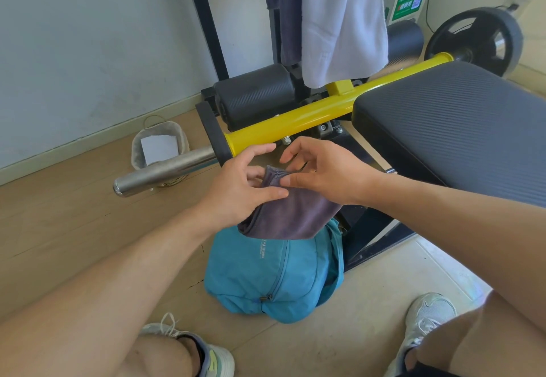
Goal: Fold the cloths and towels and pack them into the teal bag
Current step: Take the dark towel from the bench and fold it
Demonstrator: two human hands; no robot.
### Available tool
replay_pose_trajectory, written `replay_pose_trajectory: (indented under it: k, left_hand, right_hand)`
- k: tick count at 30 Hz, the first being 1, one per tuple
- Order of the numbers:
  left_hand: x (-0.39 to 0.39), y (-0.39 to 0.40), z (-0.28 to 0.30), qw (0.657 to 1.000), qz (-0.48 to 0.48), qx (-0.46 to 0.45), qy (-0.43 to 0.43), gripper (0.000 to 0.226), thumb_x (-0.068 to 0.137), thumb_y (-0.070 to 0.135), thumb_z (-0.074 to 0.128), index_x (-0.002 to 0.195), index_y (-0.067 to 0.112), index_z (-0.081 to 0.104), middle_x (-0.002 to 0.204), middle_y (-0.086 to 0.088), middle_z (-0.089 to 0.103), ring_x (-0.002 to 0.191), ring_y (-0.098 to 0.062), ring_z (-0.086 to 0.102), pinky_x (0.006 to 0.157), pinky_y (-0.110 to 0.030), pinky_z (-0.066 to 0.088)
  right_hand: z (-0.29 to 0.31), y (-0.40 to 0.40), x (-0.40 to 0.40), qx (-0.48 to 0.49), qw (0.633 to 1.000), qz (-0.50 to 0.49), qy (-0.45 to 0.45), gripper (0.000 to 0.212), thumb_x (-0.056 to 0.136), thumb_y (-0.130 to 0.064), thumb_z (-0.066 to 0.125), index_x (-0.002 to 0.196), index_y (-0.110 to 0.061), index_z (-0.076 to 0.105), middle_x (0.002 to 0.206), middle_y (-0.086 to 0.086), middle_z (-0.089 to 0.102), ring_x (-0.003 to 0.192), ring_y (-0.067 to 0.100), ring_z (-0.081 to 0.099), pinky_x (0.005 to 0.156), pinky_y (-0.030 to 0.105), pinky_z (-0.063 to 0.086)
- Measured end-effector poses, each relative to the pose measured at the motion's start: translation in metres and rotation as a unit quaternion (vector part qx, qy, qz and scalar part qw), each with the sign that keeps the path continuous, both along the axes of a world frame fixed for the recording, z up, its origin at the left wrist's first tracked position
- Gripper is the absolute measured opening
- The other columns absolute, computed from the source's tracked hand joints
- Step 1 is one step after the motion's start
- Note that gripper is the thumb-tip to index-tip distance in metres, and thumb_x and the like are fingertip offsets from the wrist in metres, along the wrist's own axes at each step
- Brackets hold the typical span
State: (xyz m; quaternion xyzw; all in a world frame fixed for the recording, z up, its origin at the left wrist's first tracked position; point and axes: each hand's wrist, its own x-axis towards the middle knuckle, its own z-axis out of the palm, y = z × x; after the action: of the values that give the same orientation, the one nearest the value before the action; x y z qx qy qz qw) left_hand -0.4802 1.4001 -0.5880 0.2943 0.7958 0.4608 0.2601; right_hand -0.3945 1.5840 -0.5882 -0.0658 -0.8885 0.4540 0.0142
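Both hands, left hand [236, 190] and right hand [322, 172], are pinching a folded purple-grey cloth [292, 214], its long axis slanting down-left over the teal bag [266, 276].

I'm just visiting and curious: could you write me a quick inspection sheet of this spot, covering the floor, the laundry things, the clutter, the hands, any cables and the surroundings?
Surface: wood-look floor, paler tiles nearer the person.
Job's things: folded purple cloth held above the teal bag; white towel and a dark cloth hang on the rack.
Clutter: small basket with white paper by the wall.
Hands: left hand and right hand both pinch the purple cloth.
Cables: black cable beside the green-and-white box.
Surroundings: weight bench, yellow bar, weight plate.
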Motion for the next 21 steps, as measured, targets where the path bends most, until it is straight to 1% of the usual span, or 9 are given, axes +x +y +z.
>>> replay_pose_trajectory:
  k: [2, 4, 7, 10, 12, 14, 17, 19, 21]
  left_hand:
    - [-0.002, 0.000, -0.002, 1.000, 0.017, 0.016, -0.014, 0.074, 0.079, 0.020, 0.084, 0.143, 0.030, 0.049, 0.106, -0.005, 0.078, 0.096, -0.019, 0.076, 0.092, -0.047, 0.059]
    - [-0.004, 0.000, -0.002, 0.998, 0.034, 0.032, -0.035, 0.064, 0.085, 0.020, 0.080, 0.141, 0.029, 0.051, 0.108, -0.006, 0.077, 0.097, -0.024, 0.075, 0.092, -0.053, 0.058]
    - [-0.007, -0.001, -0.004, 0.997, 0.041, 0.035, -0.052, 0.050, 0.095, 0.015, 0.069, 0.140, 0.028, 0.052, 0.111, -0.006, 0.076, 0.099, -0.026, 0.075, 0.094, -0.052, 0.057]
    - [-0.010, -0.002, -0.006, 0.998, 0.031, 0.020, -0.058, 0.044, 0.102, 0.013, 0.058, 0.142, 0.028, 0.051, 0.113, -0.002, 0.075, 0.100, -0.018, 0.074, 0.093, -0.040, 0.059]
    - [-0.010, -0.001, -0.005, 0.996, 0.034, 0.026, -0.075, 0.044, 0.103, 0.008, 0.055, 0.143, 0.025, 0.051, 0.111, 0.000, 0.074, 0.095, -0.009, 0.074, 0.081, -0.022, 0.059]
    - [-0.009, -0.002, -0.003, 0.996, 0.032, 0.030, -0.083, 0.049, 0.098, 0.007, 0.062, 0.142, 0.027, 0.051, 0.111, 0.001, 0.074, 0.091, -0.005, 0.073, 0.073, -0.014, 0.054]
    - [-0.009, -0.004, -0.005, 1.000, -0.004, -0.018, -0.015, 0.065, 0.083, 0.021, 0.082, 0.139, 0.032, 0.052, 0.108, 0.002, 0.075, 0.095, -0.010, 0.073, 0.083, -0.024, 0.058]
    - [-0.009, -0.004, -0.005, 0.999, 0.001, -0.030, 0.017, 0.053, 0.083, 0.028, 0.082, 0.132, 0.031, 0.061, 0.103, 0.002, 0.077, 0.093, -0.012, 0.074, 0.084, -0.029, 0.059]
    - [-0.009, -0.003, -0.003, 1.000, 0.016, -0.008, 0.000, 0.035, 0.088, 0.028, 0.076, 0.123, 0.029, 0.069, 0.101, 0.004, 0.078, 0.091, -0.010, 0.074, 0.081, -0.029, 0.060]
  right_hand:
    - [0.003, 0.001, 0.000, -0.002, 1.000, 0.006, -0.016, 0.035, 0.087, -0.040, 0.077, 0.116, -0.027, 0.064, 0.098, -0.009, 0.072, 0.082, 0.001, 0.066, 0.077, 0.018, 0.051]
    - [0.006, 0.006, 0.002, 0.022, 0.997, 0.036, -0.062, 0.046, 0.082, -0.046, 0.079, 0.121, -0.027, 0.064, 0.104, -0.012, 0.072, 0.091, 0.002, 0.068, 0.083, 0.020, 0.053]
    - [0.006, 0.016, 0.005, 0.125, 0.978, 0.088, -0.140, 0.048, 0.078, -0.047, 0.082, 0.118, -0.025, 0.066, 0.108, -0.011, 0.073, 0.096, 0.008, 0.069, 0.089, 0.032, 0.057]
    - [0.004, 0.022, 0.006, 0.152, 0.973, 0.080, -0.157, 0.037, 0.078, -0.048, 0.081, 0.103, -0.024, 0.068, 0.103, -0.009, 0.072, 0.094, 0.012, 0.068, 0.089, 0.037, 0.058]
    - [0.007, 0.024, 0.006, 0.150, 0.975, 0.070, -0.152, 0.034, 0.076, -0.050, 0.082, 0.095, -0.027, 0.065, 0.100, -0.009, 0.072, 0.091, 0.012, 0.068, 0.086, 0.037, 0.058]
    - [0.009, 0.024, 0.006, 0.144, 0.976, 0.073, -0.145, 0.035, 0.075, -0.050, 0.083, 0.093, -0.026, 0.065, 0.098, -0.009, 0.074, 0.089, 0.011, 0.070, 0.086, 0.038, 0.059]
    - [0.010, 0.022, 0.006, 0.138, 0.976, 0.088, -0.140, 0.038, 0.074, -0.051, 0.083, 0.096, -0.024, 0.066, 0.096, -0.010, 0.075, 0.087, 0.009, 0.071, 0.085, 0.038, 0.059]
    - [0.009, 0.022, 0.006, 0.137, 0.975, 0.102, -0.145, 0.039, 0.073, -0.051, 0.083, 0.096, -0.025, 0.067, 0.095, -0.011, 0.075, 0.087, 0.008, 0.071, 0.085, 0.038, 0.060]
    - [0.008, 0.023, 0.007, 0.136, 0.970, 0.118, -0.163, 0.041, 0.072, -0.050, 0.086, 0.100, -0.027, 0.067, 0.098, -0.011, 0.075, 0.089, 0.008, 0.071, 0.088, 0.038, 0.059]
